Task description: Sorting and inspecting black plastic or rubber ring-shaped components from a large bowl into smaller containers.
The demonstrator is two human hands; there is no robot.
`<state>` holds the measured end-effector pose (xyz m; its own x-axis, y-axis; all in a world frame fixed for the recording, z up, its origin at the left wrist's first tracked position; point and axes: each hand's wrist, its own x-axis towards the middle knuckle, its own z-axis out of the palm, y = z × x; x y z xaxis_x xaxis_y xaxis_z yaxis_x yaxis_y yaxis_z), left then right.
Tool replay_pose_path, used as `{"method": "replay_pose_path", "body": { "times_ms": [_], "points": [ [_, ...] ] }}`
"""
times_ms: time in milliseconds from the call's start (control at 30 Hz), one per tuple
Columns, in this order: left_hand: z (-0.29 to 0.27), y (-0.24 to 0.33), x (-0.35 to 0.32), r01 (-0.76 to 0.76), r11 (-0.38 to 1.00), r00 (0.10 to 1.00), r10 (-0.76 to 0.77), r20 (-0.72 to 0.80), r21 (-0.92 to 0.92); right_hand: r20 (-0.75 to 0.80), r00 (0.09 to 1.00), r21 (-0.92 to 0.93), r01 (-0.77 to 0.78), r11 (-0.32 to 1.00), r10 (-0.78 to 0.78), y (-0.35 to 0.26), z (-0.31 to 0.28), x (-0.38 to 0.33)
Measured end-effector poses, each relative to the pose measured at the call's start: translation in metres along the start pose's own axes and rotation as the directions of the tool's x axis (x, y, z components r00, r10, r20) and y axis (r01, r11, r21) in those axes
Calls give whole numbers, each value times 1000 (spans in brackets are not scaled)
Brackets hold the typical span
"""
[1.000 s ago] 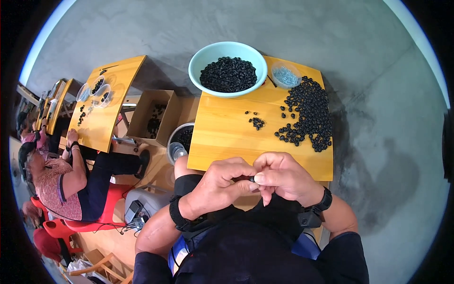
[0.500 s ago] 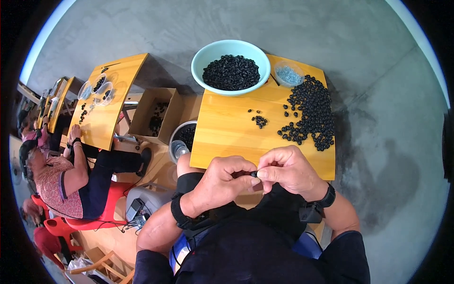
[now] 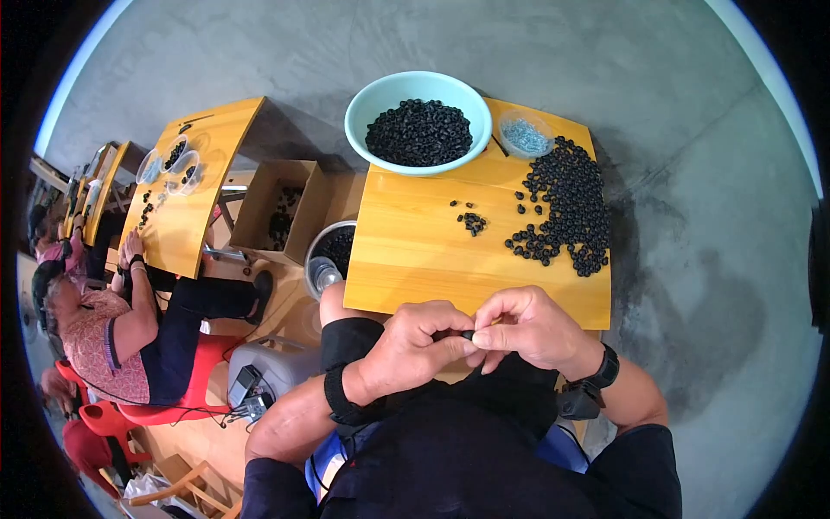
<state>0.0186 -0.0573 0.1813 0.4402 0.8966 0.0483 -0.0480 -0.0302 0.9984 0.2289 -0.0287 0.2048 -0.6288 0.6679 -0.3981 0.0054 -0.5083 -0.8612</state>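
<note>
Clearly, in the head view, saw the left hand (image 3: pixel 413 340) curled almost closed, pinching a small black part (image 3: pixel 468 335) between thumb and fingers. Saw also the right hand (image 3: pixel 534 333) nearly closed, with thumb and fingers pinching at the other end of this same part. Found it at the near edge of the yellow table (image 3: pixel 402 268), before the body. Could not tell its whole shape under the fingertips. Noticed on the table a small cluster of black pieces (image 3: pixel 472 223) and, further right, a wide spread of black round parts (image 3: pixel 566 203). Saw behind these a turquoise bowl (image 3: pixel 419 86) and a clear tub (image 3: pixel 526 113) with pale blue pieces (image 3: pixel 525 136).
</note>
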Motion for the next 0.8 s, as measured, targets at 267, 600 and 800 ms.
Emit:
{"method": "replay_pose_path", "body": {
  "times_ms": [267,600,800],
  "points": [
    [0,0,6,0,999,993,4,116,-33,117,991,321,-103,942,68,6,-7,-5],
    [1,9,9,-15,991,980,40,195,-132,232,962,332,-218,918,145,0,-5,-1],
    [0,8,7,-59,988,974,88,211,-141,344,914,263,-314,912,215,-3,1,-3]
  ]
}}
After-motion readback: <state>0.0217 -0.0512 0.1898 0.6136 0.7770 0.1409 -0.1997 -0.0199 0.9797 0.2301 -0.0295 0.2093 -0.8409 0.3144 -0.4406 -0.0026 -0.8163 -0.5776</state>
